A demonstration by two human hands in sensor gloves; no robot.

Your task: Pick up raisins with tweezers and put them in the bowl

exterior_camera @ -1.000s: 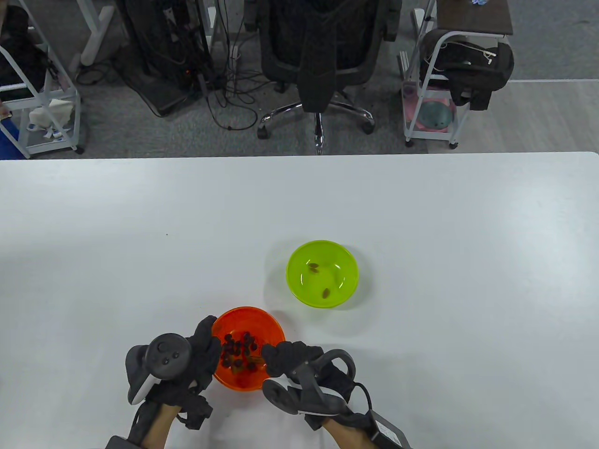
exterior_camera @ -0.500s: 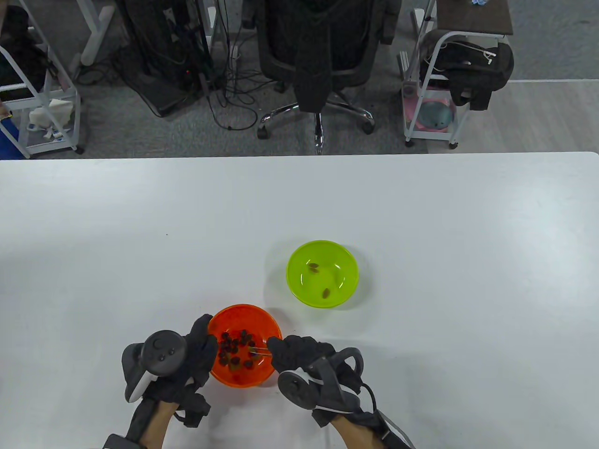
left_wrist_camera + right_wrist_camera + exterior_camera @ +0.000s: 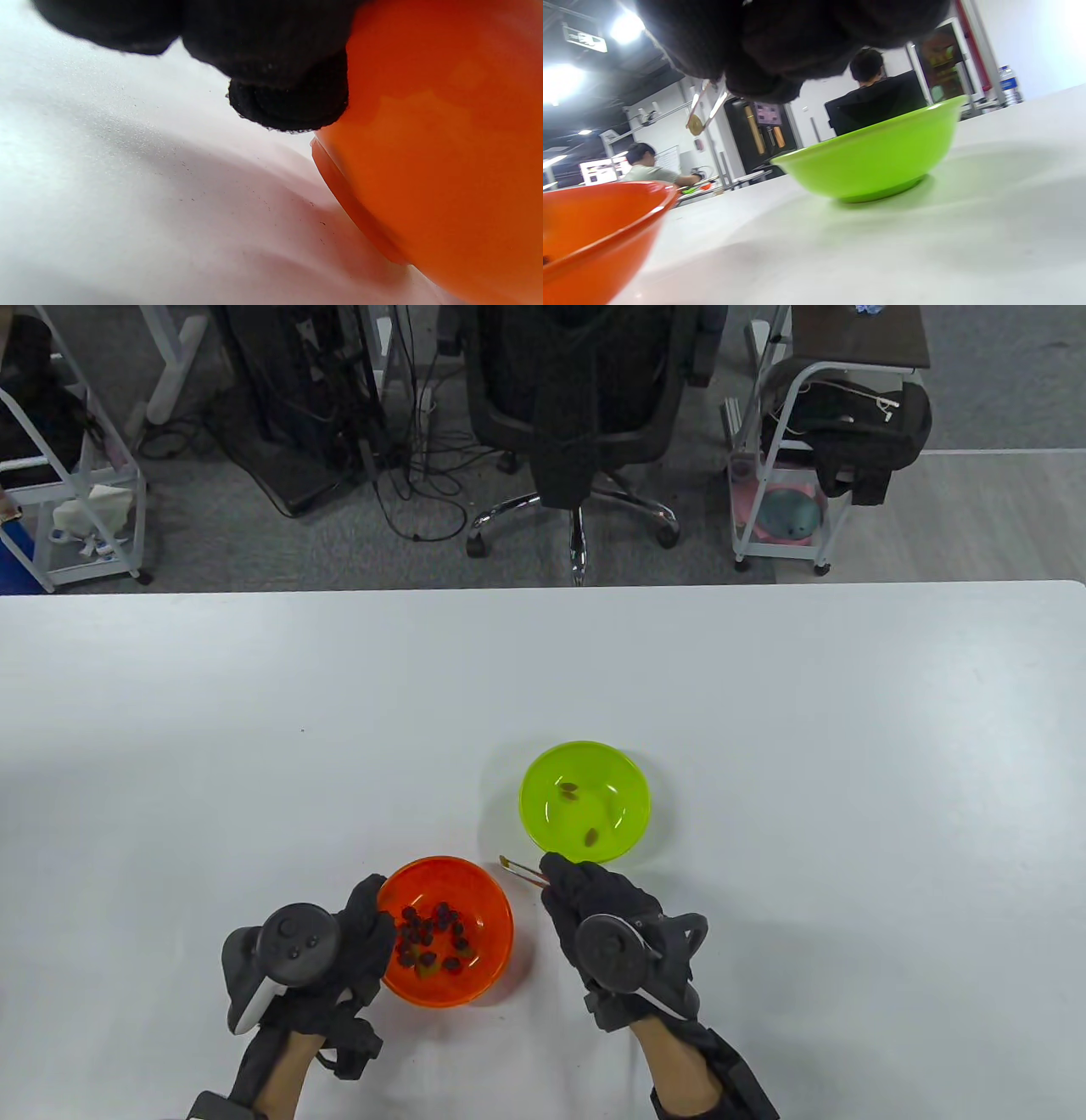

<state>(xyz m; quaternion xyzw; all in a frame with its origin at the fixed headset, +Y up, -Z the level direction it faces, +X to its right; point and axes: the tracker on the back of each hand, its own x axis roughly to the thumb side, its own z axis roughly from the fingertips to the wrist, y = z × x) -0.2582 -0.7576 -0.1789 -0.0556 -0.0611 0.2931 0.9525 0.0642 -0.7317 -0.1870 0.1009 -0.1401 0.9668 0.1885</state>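
An orange bowl [image 3: 488,899] near the table's front edge holds several dark raisins [image 3: 431,937]. My left hand [image 3: 366,929] holds the bowl's left side; its fingers [image 3: 288,101] press the orange wall [image 3: 445,161]. My right hand [image 3: 585,891] grips tweezers [image 3: 524,872] that pinch a raisin [image 3: 695,125] at the tips, in the air between the two bowls. A green bowl [image 3: 543,823] behind it holds two raisins [image 3: 570,791]. The right wrist view shows the green bowl [image 3: 882,161] and the orange bowl [image 3: 606,237].
The white table [image 3: 848,772] stretches wide around both bowls. Beyond its far edge stand an office chair [image 3: 585,407] and shelving carts [image 3: 797,475] on the floor.
My right hand has lifted the tweezers out of the orange bowl and moved right and away toward the green bowl, with a raisin in the tips. The left hand has stayed on the orange bowl.
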